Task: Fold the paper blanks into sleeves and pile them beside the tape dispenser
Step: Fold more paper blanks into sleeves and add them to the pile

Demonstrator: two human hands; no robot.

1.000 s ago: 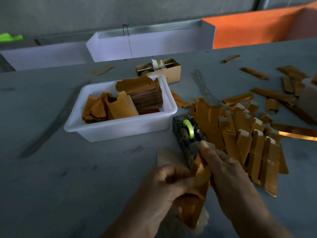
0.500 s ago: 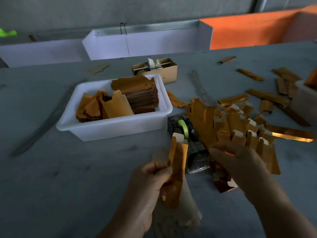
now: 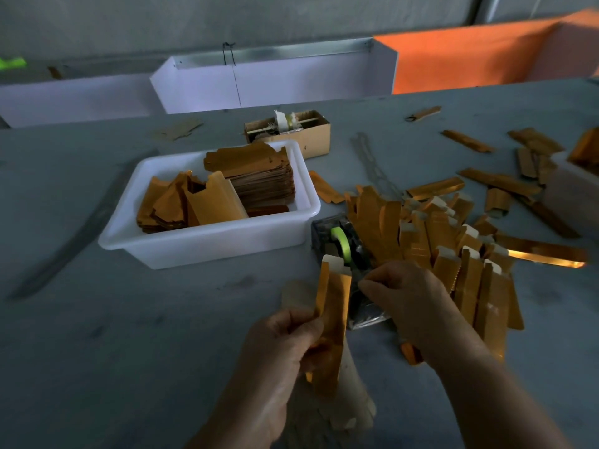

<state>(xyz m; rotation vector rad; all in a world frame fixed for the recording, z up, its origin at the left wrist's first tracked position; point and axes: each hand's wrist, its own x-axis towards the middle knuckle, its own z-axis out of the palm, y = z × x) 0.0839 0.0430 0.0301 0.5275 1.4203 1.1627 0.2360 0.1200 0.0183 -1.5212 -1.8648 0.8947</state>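
My left hand (image 3: 278, 348) pinches one folded gold sleeve (image 3: 332, 322) near its lower half, thumb on the front face, and holds it upright just left of the tape dispenser (image 3: 343, 251). My right hand (image 3: 410, 303) sits over the near end of the dispenser with fingertips drawn together; they look to be nipping at tape, but I cannot see a strip, so I cannot tell what, if anything, they hold.

I judge the step in hand to be sealing: the sleeve is folded and needs tape before it goes on the pile. The next move calls for bringing a short piece of tape across the seam while the left hand keeps the fold shut and square, then laying the sleeve with the others.

Counts, as far as I can make them out:
- One sleeve in hand.
- One dispenser, with one green roll.
- One pile of finished sleeves (image 3: 453, 254) just right of the dispenser, too overlapped to count; well over a dozen.
- One white tub (image 3: 207, 251) left of the dispenser, holding two batches of flat blanks (image 3: 259, 176).
- One small cardboard box (image 3: 301, 131) behind the tub.
- Loose strips (image 3: 499, 181) scattered far right, roughly eight.
- A pale stack (image 3: 337, 406) lies under my left hand; I cannot tell its count.
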